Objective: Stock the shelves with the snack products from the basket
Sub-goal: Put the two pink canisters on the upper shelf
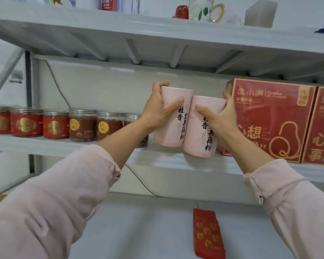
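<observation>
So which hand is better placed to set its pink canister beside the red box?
Right, probably: the right hand grips the right canister next to the red box; the left canister is farther.

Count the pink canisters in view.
2. One pink canister is gripped by the left hand, the other by the right hand. They touch side by side at the middle shelf, left of the red boxes. No others show.

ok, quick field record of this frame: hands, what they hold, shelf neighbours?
left hand: grips left pink canister
right hand: grips right pink canister
canisters: tilted, side by side, touching, at front of middle shelf
left of them: row of jars
right of them: red boxes
lower shelf: red packet
</observation>
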